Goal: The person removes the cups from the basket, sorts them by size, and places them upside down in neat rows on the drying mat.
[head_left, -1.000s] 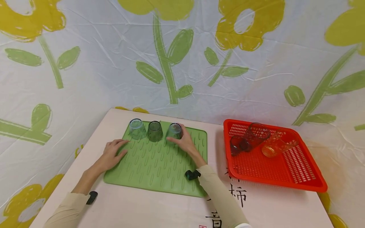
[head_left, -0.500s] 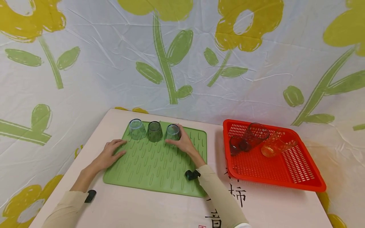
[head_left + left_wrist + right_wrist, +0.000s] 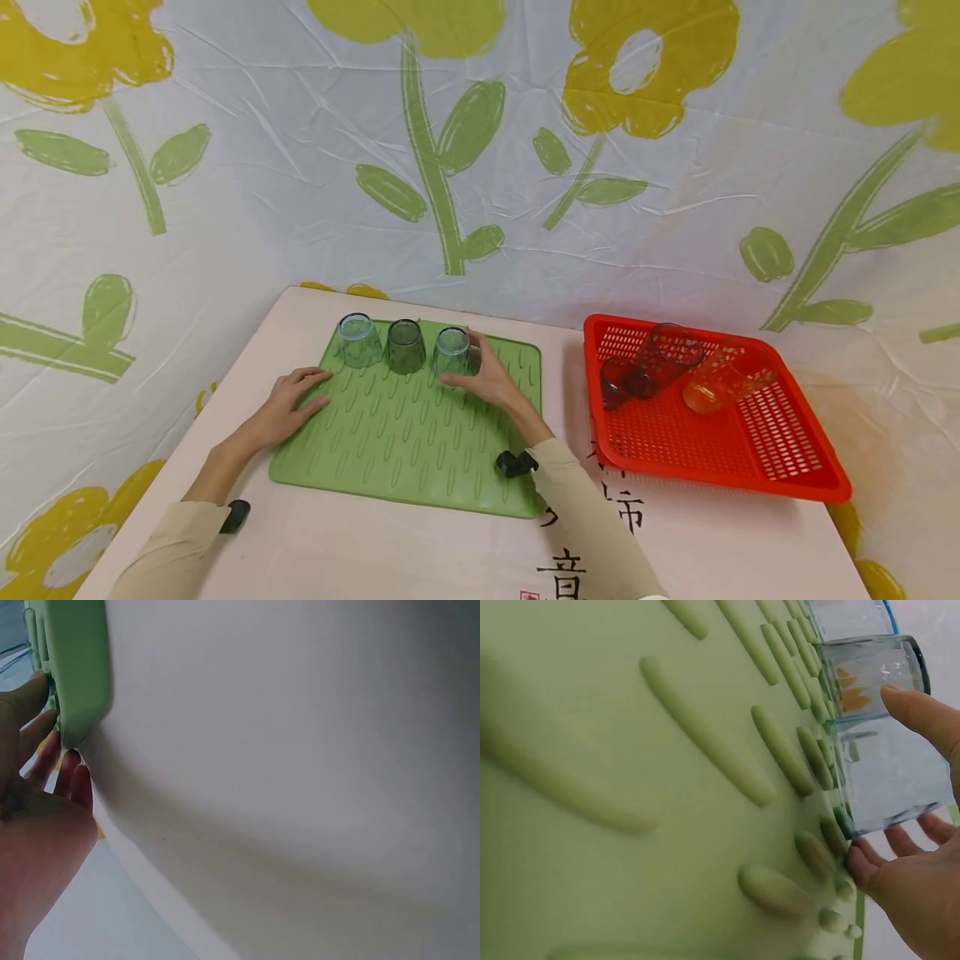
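Three glass tumblers stand upside down in a row along the far part of a green ridged mat (image 3: pixel 397 442): a pale blue one (image 3: pixel 359 343) at left, a dark grey one (image 3: pixel 406 348) in the middle and a blue-tinted one (image 3: pixel 452 354) at right. My right hand (image 3: pixel 491 379) is spread loosely about the right tumbler, thumb toward its near side and fingers at its right. In the right wrist view, fingertips (image 3: pixel 900 840) sit right at that tumbler's side. My left hand (image 3: pixel 288 404) rests at the mat's left edge, fingers extended over it.
A red plastic basket (image 3: pixel 720 482) stands right of the mat, with dark reddish glasses (image 3: pixel 667 354) and a clear patterned glass (image 3: pixel 723 383) lying in it. The pale tabletop (image 3: pixel 360 542) carries black writing. A flowered cloth hangs behind.
The right tumbler has shifted slightly left, closer to the grey one. My right hand has loosened and drawn a little to the right. My left hand has moved back slightly toward the mat's edge.
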